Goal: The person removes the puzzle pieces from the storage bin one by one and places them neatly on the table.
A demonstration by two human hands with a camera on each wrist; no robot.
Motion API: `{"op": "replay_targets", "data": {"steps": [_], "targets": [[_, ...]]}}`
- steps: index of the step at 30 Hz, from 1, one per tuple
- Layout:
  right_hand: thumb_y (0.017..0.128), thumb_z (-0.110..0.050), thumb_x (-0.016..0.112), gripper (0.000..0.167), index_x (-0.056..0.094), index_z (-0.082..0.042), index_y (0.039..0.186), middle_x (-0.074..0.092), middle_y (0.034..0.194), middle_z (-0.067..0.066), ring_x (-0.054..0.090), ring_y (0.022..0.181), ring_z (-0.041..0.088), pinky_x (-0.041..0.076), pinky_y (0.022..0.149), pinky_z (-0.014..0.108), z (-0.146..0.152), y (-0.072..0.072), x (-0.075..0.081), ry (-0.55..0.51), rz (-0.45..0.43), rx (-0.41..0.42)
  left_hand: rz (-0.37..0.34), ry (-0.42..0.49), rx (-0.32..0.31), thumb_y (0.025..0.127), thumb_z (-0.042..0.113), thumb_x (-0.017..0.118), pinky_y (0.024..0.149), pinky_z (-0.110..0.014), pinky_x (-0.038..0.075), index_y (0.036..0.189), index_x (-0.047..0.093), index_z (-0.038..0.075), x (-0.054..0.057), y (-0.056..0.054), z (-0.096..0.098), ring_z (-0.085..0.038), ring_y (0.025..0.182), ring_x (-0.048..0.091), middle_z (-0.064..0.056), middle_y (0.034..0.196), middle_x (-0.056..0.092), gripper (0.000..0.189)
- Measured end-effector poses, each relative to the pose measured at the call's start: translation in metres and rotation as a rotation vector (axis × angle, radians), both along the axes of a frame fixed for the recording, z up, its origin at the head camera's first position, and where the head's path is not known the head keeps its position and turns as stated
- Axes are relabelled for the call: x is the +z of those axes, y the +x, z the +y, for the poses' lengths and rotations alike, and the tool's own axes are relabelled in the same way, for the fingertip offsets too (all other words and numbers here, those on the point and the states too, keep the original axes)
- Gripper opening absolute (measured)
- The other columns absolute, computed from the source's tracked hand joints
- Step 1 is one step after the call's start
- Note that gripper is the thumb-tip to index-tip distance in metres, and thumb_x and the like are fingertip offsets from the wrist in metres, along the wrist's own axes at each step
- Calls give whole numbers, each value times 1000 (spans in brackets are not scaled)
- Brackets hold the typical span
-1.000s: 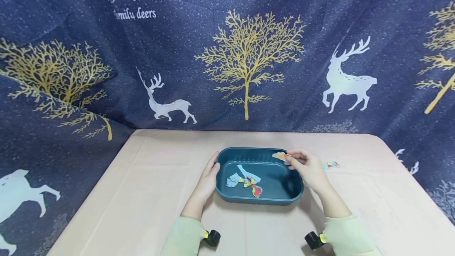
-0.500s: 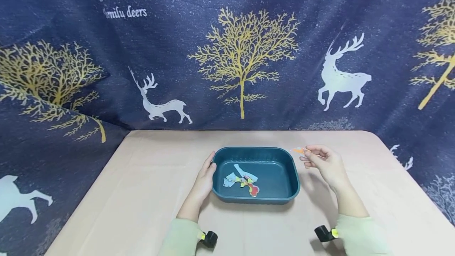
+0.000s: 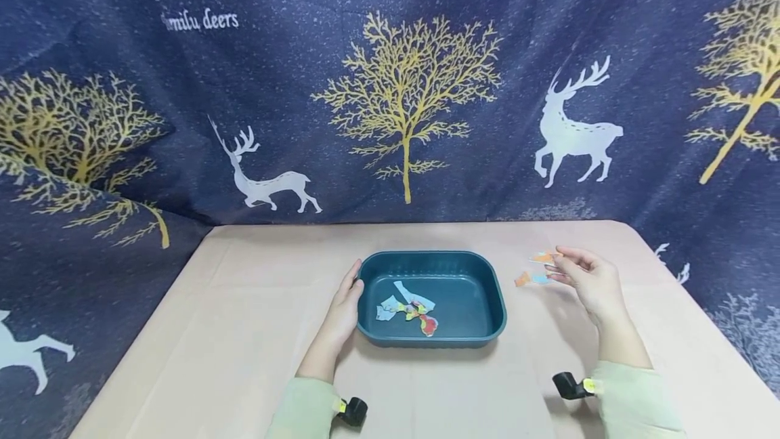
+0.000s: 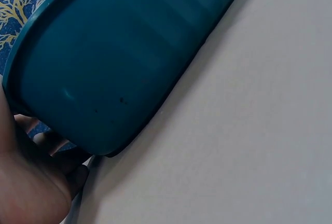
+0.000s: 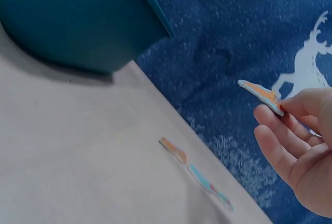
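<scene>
A dark teal plastic basin (image 3: 469, 303) stands on the table, and my left hand (image 3: 342, 310) grips its left end. In the left wrist view its fingers curl round the basin (image 4: 104, 79). Several torn paper scraps (image 3: 420, 306), light blue, yellow and red, lie inside toward the left. Right of the basin, my right hand (image 3: 588, 283) pinches an orange paper scrap (image 5: 259, 94) between thumb and fingertips, raised above the table. Beneath that hand lie an orange scrap (image 5: 173, 150) and a light-blue scrap (image 5: 207, 186), close together on the table.
The table (image 3: 256, 330) has a pale pink cover. Behind it hangs a dark blue cloth (image 3: 341, 87) printed with trees and white deer. Small black devices are strapped to both wrists, the right device (image 3: 569, 385) showing beside its sleeve.
From over the basin's right rim, my right hand has moved right with the orange scrap to above the table. The left hand keeps its grip on the basin. The head view has shifted slightly.
</scene>
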State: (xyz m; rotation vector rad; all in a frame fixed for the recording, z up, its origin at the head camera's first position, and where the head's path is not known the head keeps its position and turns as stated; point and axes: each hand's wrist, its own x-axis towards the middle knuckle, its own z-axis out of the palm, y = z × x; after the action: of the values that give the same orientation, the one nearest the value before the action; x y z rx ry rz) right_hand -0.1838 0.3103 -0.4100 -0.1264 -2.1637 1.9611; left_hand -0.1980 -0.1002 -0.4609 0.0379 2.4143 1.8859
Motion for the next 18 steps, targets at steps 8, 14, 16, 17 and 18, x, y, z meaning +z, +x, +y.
{"op": "replay_targets", "data": {"steps": [8, 14, 16, 17, 18], "targets": [[91, -13, 63, 12, 63, -24, 95, 67, 82, -15, 69, 70, 4, 57, 67, 19, 20, 2, -10, -82, -38, -52, -10, 13, 3, 104, 30, 28, 118, -54, 10, 152, 22, 22, 1, 1, 2, -30, 147, 12, -3, 159, 19, 49], [89, -11, 66, 12, 65, -24, 91, 67, 78, -13, 68, 68, 4, 58, 64, 19, 31, 2, -14, -166, -71, -125, -14, 12, -3, 104, 30, 28, 118, -54, 10, 152, 21, 23, 1, 0, 1, -31, 147, 11, -5, 159, 18, 48], [89, -11, 66, 13, 66, -24, 89, 68, 77, -12, 68, 67, 5, 58, 62, 20, 33, 2, -14, -193, -81, -159, -12, 14, -3, 104, 29, 28, 118, -54, 9, 152, 22, 24, 1, 1, 1, -31, 147, 11, -5, 159, 18, 48], [89, -10, 66, 13, 66, -23, 89, 68, 76, -12, 69, 66, 5, 58, 61, 20, 35, 1, -15, -206, -85, -173, -14, 14, -2, 104, 29, 28, 118, -55, 9, 152, 22, 24, 2, 1, 0, -31, 147, 11, -5, 159, 18, 48], [89, -9, 65, 14, 65, -23, 88, 68, 75, -11, 69, 65, 5, 58, 61, 20, 36, 1, -16, -222, -85, -186, -17, 16, -1, 104, 29, 29, 118, -55, 9, 151, 22, 24, 2, 1, 0, -31, 147, 10, -5, 159, 17, 48]]}}
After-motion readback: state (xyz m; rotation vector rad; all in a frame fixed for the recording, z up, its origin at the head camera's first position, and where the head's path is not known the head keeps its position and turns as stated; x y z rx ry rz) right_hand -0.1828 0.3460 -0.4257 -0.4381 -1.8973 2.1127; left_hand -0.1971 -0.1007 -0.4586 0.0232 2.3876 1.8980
